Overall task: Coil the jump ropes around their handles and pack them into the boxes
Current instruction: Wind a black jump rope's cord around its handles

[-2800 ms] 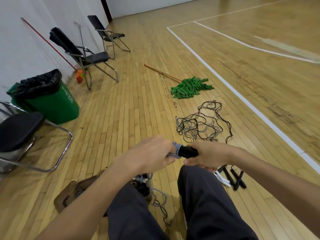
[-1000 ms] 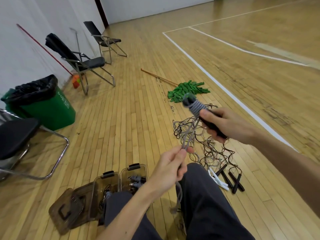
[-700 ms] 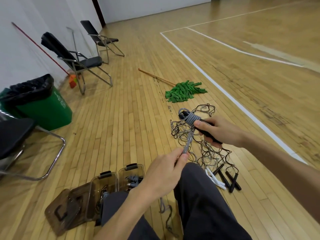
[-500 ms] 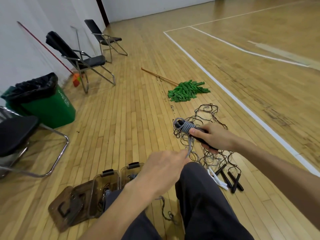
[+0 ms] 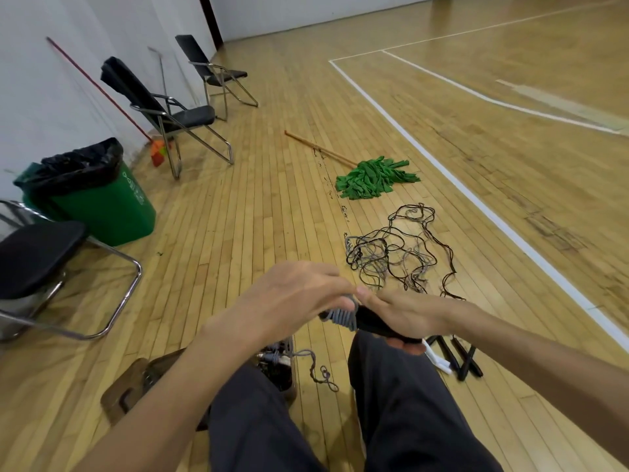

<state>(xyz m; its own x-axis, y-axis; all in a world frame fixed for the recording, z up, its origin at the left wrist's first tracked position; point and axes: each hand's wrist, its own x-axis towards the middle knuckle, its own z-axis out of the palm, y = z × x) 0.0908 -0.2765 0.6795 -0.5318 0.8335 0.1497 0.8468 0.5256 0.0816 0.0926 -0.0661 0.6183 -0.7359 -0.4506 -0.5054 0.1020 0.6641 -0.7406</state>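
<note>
Lower centre: the right hand (image 5: 408,315) is clasping the rigid black handles (image 5: 372,323) while the left hand (image 5: 292,298) is curling round the grey rope (image 5: 341,318), light and limp, probably best pinched beside its coils.

A mop (image 5: 372,178) lies near chairs (image 5: 183,114) and bin (image 5: 112,212).

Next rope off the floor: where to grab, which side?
Take the black handles beside the right knee, not the tangled rope pile: they are rigid, straight and lie bunched flat. Probably come from above with the right hand, once it frees the coiled handle, grip across their shafts.
</note>
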